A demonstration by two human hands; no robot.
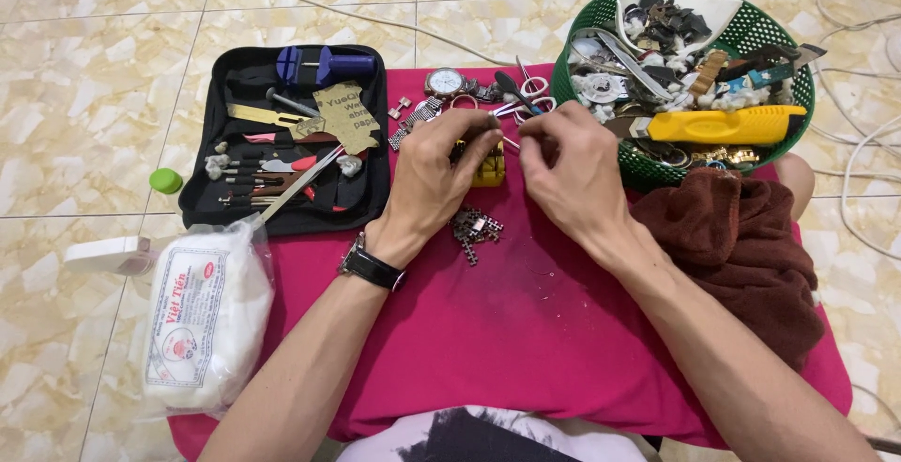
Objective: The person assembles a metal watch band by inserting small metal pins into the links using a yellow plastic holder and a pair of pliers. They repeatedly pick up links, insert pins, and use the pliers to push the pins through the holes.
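While a small yellow block (490, 166) sits on the pink cloth (526, 331) at the scene's centre, it is gripped by the curled fingers of the left hand (436, 166), and the right hand (572, 166) is pinched shut just beside it, though what it pinches cannot be told. Loose metal band links (476, 227) are seen just nearer, a wristwatch (446, 81) farther off, a black tool case (286, 134) left, a green basket (779, 26) far right, and a brown towel (741, 246) right.

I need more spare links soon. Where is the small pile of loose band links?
The loose band links lie on the pink cloth mid-frame, just below the left hand and beside its wrist.
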